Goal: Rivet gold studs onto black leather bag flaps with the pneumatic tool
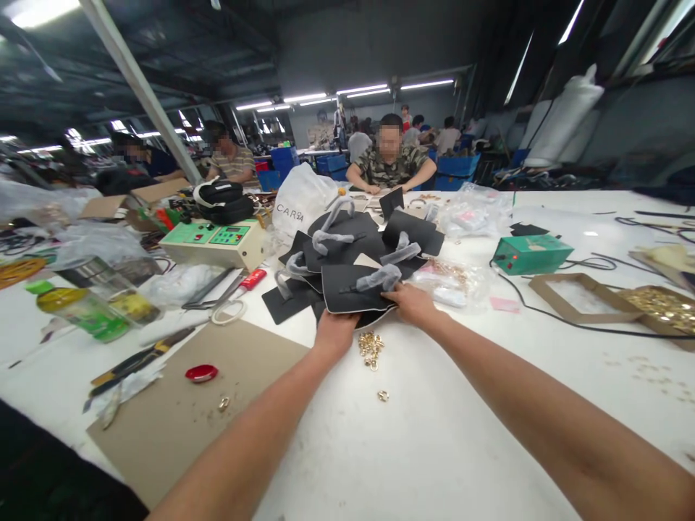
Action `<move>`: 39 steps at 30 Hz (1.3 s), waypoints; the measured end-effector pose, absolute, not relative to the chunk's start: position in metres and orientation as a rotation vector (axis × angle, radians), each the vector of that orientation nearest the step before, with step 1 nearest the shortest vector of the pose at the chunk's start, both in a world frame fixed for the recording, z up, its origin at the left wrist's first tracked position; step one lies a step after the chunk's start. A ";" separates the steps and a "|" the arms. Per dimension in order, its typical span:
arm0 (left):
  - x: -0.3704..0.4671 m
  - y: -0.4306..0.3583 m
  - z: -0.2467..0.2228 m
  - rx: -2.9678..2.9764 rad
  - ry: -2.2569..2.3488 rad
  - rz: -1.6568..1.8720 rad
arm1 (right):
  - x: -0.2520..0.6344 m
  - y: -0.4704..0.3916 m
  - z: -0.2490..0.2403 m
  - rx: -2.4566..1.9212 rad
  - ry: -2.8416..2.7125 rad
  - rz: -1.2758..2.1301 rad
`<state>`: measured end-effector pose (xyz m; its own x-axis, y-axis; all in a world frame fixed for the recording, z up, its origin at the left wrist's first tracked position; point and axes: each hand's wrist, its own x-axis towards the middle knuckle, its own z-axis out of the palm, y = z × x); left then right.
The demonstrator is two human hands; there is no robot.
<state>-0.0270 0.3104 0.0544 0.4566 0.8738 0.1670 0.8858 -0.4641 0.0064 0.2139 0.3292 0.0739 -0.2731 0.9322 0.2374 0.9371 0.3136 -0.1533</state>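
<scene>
A black panel (347,289) with a pale edge and a strap piece wrapped in grey covering (380,278) lies at the front of a pile of similar black panels (347,242). My left hand (334,335) grips its near left edge, with the fingers hidden underneath. At the panel's right corner, my right hand (413,304) pinches the edge, thumb on top. Just below the hands, small gold-coloured metal fittings (371,347) are heaped on the white table (347,449), and a single gold fitting (383,396) sits nearer to me.
To the left are a grey-brown board (179,434) with a red oval object (201,373), pliers (141,358), a bottle (81,311) and a control box (217,242). A green box (532,253) and a cardboard tray of gold pieces (662,307) stand right. Opposite sits a co-worker (391,163).
</scene>
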 end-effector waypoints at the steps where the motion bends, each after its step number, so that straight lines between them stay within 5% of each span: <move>1: -0.029 0.304 0.047 -2.612 -1.601 -0.211 | 0.215 0.326 0.068 -1.686 -2.306 -0.001; 10: -0.040 0.291 0.086 -2.553 -1.659 -0.275 | 0.198 0.309 0.099 -1.607 -1.999 -0.009; 21: -0.052 0.297 0.160 -2.324 -1.840 -0.628 | 0.214 0.339 0.193 -1.539 -1.609 -0.269; 28: -0.075 0.290 0.178 -2.167 -2.166 -0.995 | 0.217 0.342 0.183 -1.544 -1.741 -0.089; 33: -0.101 0.238 0.182 -2.121 -2.188 -1.433 | 0.190 0.263 0.167 -1.415 -1.493 0.020; 39: -0.071 0.094 0.140 -2.255 -2.062 -1.828 | 0.093 0.086 0.130 -1.001 -1.336 0.693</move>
